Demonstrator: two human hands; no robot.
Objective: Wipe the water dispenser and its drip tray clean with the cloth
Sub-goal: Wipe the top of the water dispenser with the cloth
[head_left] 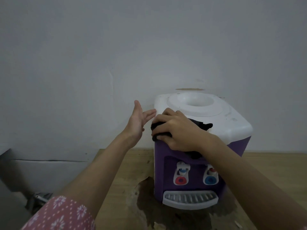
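At the far left a grey ledge (41,170) runs below the pale wall (83,55), and near the bottom corner the person's pink flowered sleeve (58,214) covers the upper part of the left arm. That arm reaches forward and up to the left hand (138,121), which is held edge-on with its fingers straight and slightly apart, the fingertips just beside the upper left corner of the water dispenser (232,123); whether they actually touch the casing cannot be told. The hand holds nothing. The dispenser stands upright on a wooden table (116,188) against the wall, with a white top that has a round recess and a purple body below. A dark wet-looking stain (146,196) spreads on the wood around its base. The right hand (178,130) lies over the front left edge of the top, where white meets purple, with its fingers curled down and clamped on the black cloth (157,128); folds of the cloth show under the fingers, behind the knuckles and below the wrist. Under that hand, in the front recess, sit a tap with a red lever (181,175) and, to its right, a tap with a blue lever (210,176). The grey slotted drip tray (190,199) juts from the bottom of the front.
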